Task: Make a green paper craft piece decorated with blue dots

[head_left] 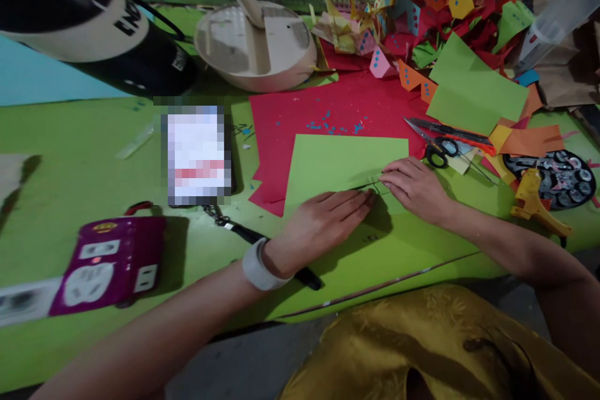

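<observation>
Your left hand (323,225) lies nearly flat, its fingers stretched out and close together, the tips on the lower part of a smooth, light-green paper sheet (347,156). Your right hand (415,190) is half curled, its fingertips bunched on the same sheet close to the left fingertips; you cannot tell here whether they pinch anything. A thin dark line runs by the fingertips, too small to make out. The sheet has straight edges and lies on the green bench (79,156), partly over flat red paper (300,106) sprinkled with tiny blue bits.

Just right of the light-green sheet are black-handled scissors (435,150) with pointed metal blades and an orange-and-black cutter knife (464,133). Farther right you have a yellow plastic glue gun (532,200) beside a dark oval object (550,178) with shiny rounded shapes.

Beyond the sheet, toward the upper right, creased and angular colored paper pieces (417,19) form a heap, some dotted blue. Beyond it to the upper left stand a round, cream base (285,72) with a slanting stem and a black-and-white rounded bottle (107,37). Left of the sheet lie a pixelated rectangular item (199,156) and a glossy purple box (117,262).
</observation>
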`<action>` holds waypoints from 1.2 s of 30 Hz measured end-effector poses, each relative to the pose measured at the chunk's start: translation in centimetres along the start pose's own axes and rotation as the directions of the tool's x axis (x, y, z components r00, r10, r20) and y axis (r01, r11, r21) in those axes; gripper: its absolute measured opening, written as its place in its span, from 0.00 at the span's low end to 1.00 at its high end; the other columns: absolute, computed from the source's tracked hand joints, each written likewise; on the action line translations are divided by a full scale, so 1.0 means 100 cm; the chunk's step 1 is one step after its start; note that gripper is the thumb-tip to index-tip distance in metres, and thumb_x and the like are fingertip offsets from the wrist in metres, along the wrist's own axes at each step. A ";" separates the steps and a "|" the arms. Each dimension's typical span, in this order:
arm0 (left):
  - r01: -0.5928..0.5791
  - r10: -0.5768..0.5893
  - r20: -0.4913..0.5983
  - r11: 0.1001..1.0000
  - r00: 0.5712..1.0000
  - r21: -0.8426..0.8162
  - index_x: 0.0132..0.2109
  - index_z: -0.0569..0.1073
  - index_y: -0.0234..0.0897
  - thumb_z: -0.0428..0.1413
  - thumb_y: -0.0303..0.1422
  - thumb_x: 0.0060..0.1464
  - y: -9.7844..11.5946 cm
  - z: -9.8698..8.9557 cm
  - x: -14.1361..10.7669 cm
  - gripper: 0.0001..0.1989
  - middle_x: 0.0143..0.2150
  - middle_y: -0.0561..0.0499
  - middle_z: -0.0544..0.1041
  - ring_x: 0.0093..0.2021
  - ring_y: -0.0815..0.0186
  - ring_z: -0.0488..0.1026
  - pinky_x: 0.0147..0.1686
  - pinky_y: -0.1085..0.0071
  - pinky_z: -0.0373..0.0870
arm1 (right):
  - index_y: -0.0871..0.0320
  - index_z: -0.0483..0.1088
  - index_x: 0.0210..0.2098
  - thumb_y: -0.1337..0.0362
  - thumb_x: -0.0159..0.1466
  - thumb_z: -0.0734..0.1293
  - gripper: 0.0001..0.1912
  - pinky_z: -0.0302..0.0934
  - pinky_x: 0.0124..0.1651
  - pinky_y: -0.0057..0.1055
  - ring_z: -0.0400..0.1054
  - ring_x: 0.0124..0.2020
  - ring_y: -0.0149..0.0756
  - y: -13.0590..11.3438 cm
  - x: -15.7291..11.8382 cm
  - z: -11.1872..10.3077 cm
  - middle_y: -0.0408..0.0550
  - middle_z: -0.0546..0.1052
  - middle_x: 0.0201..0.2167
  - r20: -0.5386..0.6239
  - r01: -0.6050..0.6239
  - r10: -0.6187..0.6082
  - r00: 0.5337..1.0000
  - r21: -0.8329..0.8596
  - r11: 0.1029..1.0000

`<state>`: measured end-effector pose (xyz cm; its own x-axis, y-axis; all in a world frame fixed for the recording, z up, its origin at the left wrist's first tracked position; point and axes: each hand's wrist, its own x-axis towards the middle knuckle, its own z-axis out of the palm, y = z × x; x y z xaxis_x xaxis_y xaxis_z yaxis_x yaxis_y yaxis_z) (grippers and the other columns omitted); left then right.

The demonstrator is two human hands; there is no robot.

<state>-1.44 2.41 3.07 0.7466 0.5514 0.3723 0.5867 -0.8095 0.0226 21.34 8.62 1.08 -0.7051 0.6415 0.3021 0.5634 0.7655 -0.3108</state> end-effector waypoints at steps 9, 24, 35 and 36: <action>0.038 -0.034 -0.045 0.996 0.998 0.085 0.49 0.74 0.31 0.45 0.19 0.63 -0.002 -0.003 -0.003 0.15 0.44 0.45 0.82 0.40 0.62 0.80 0.34 0.70 0.77 | 0.57 0.76 0.44 0.69 0.71 0.57 0.15 0.64 0.51 0.39 0.68 0.44 0.40 0.000 -0.001 0.000 0.52 0.78 0.43 0.022 -0.007 0.008 1.000 -0.020 1.000; 0.018 -0.023 0.054 0.996 0.998 0.083 0.50 0.75 0.32 0.44 0.18 0.62 -0.004 -0.002 -0.002 0.18 0.47 0.41 0.82 0.46 0.59 0.80 0.40 0.66 0.80 | 0.57 0.75 0.46 0.63 0.71 0.60 0.13 0.65 0.50 0.42 0.68 0.49 0.43 0.002 -0.007 -0.012 0.53 0.77 0.48 0.090 0.077 -0.072 0.993 -0.049 0.996; 0.038 -0.043 0.116 0.998 0.992 0.042 0.53 0.74 0.29 0.45 0.18 0.62 -0.003 -0.001 -0.003 0.18 0.55 0.38 0.78 0.54 0.55 0.76 0.48 0.61 0.78 | 0.54 0.75 0.49 0.60 0.71 0.60 0.14 0.65 0.47 0.40 0.69 0.49 0.44 -0.011 -0.010 -0.013 0.53 0.78 0.49 0.024 0.195 -0.194 0.981 -0.193 0.962; 0.035 -0.040 0.114 0.998 0.993 0.050 0.53 0.74 0.28 0.45 0.18 0.62 -0.004 -0.001 -0.003 0.18 0.55 0.38 0.78 0.54 0.54 0.77 0.47 0.60 0.79 | 0.54 0.75 0.49 0.60 0.71 0.60 0.15 0.65 0.47 0.40 0.69 0.49 0.43 -0.012 -0.010 -0.014 0.53 0.77 0.49 0.045 0.198 -0.192 0.980 -0.197 0.960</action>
<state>-1.90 2.54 3.08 0.7534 0.6028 0.2627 0.6270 -0.7790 -0.0106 21.97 7.10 2.41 -0.8191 0.4794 0.3152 0.4867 0.8715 -0.0608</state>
